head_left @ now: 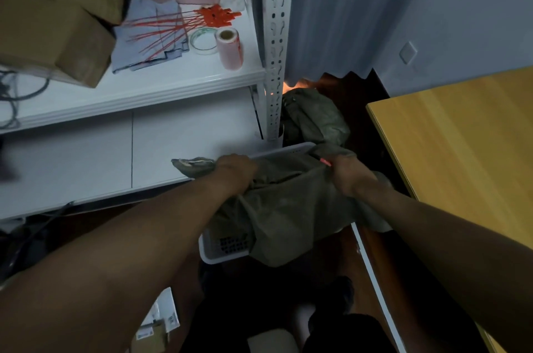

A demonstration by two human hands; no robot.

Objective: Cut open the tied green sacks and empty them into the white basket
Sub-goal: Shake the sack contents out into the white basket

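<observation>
a sack (pixel 288 208) lies draped over the basket (pixel 222 249) on the floor, with a second sack (pixel 314 119) behind it. shelving (pixel 144 87) stands to the left, a table (pixel 467 145) to the right.

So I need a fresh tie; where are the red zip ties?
Head view, upper left: red zip ties lie on the white shelf, beside the tape roll.

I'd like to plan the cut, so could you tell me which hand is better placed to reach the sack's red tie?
Probably the right hand: it grips the green sack over the white basket right beside the red tie. The left hand holds the sack's far corner, away from the tie.
</observation>
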